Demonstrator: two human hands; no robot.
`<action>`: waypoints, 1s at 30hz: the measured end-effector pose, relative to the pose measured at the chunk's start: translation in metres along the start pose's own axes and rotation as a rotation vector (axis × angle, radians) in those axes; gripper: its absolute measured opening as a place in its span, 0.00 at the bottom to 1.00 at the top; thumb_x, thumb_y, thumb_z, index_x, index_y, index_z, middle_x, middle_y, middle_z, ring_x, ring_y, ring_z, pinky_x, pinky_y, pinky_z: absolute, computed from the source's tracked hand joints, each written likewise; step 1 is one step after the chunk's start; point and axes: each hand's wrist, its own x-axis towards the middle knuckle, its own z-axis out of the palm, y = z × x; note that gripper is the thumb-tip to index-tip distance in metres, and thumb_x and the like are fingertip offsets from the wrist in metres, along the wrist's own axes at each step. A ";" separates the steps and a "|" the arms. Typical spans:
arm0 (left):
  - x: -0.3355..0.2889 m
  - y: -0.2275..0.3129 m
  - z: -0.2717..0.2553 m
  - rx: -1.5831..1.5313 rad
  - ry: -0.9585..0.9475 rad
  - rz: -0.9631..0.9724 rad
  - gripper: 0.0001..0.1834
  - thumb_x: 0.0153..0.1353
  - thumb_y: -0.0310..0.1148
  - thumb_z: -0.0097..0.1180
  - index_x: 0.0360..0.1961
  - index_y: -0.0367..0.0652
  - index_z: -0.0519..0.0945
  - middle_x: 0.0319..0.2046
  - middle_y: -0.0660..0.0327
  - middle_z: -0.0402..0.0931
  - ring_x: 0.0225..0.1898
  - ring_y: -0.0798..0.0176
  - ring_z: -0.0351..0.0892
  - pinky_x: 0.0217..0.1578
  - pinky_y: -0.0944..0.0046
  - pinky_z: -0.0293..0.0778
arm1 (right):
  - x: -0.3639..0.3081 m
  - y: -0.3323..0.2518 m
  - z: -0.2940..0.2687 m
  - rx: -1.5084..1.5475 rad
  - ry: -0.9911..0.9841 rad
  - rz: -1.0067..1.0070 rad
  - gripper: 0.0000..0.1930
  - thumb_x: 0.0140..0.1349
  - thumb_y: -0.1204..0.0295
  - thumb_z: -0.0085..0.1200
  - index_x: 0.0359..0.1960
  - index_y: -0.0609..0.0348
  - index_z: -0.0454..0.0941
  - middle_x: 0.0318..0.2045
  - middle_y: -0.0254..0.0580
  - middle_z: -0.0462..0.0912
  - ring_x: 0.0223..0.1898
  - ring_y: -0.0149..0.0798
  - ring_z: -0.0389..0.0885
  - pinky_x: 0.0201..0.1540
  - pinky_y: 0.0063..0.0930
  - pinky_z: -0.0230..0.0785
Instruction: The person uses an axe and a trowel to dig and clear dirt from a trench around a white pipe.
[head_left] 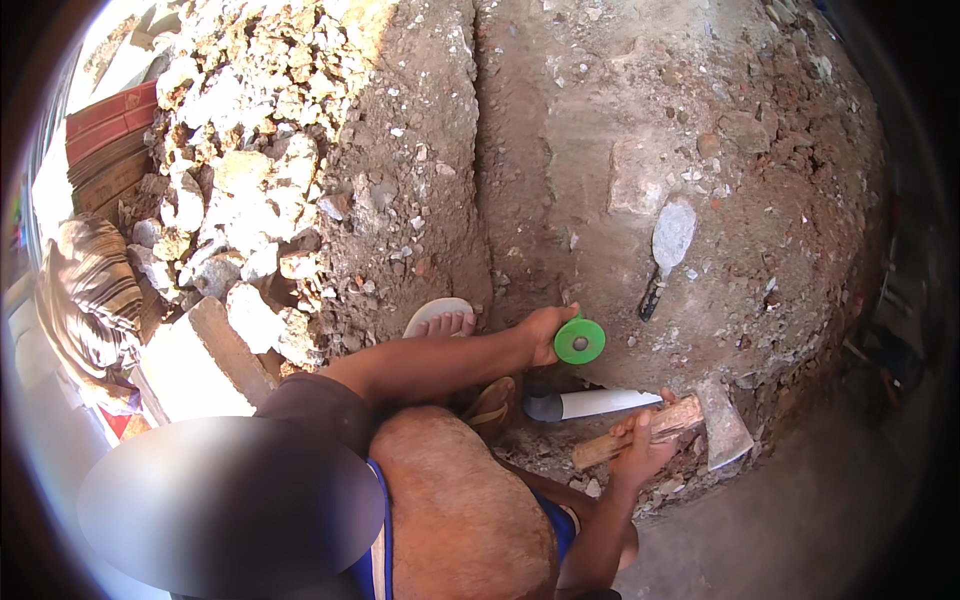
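Hatchet (683, 418) lies slantwise in the right hand (643, 455), which is wrapped tightly around the wooden handle, its grey head (724, 430) toward the right. Just beyond rests a white tube (608, 402) with a dark end. Farther out, the left hand (545, 336) is curled closed on a green-topped tool (580, 341), round face up. Beyond, a trowel (674, 238) lies on dirt ground (560, 220), with rubble (240, 180) off to the left.

Round green disc (580, 342): underside hidden.
Brown wooden axe handle (597, 452): partly covered by right hand (642, 455), below-right of disc.
Sandalled foot (446, 324): heel behind left forearm (440, 357), left of disc.
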 end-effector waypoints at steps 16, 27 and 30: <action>0.019 -0.007 0.017 -0.022 0.049 0.049 0.17 0.73 0.42 0.46 0.45 0.36 0.71 0.36 0.56 0.76 0.37 0.59 0.79 0.45 0.55 0.78 | -0.012 0.038 0.018 -0.423 0.125 0.100 0.17 0.56 0.81 0.62 0.46 0.67 0.71 0.36 0.44 0.78 0.26 0.35 0.77 0.30 0.28 0.73; 0.032 0.011 0.049 0.019 0.048 0.047 0.18 0.73 0.43 0.45 0.46 0.36 0.71 0.38 0.54 0.77 0.38 0.56 0.80 0.47 0.54 0.78 | 0.023 0.075 0.019 -0.272 0.007 0.317 0.26 0.55 0.84 0.59 0.56 0.66 0.64 0.27 0.37 0.74 0.20 0.30 0.72 0.22 0.22 0.67; 0.043 0.002 0.022 -0.034 0.030 0.009 0.18 0.73 0.44 0.45 0.46 0.37 0.72 0.39 0.54 0.77 0.38 0.55 0.80 0.47 0.53 0.79 | 0.006 -0.005 0.036 -0.016 0.212 0.072 0.30 0.57 0.84 0.57 0.61 0.66 0.59 0.28 0.38 0.73 0.21 0.29 0.71 0.22 0.23 0.67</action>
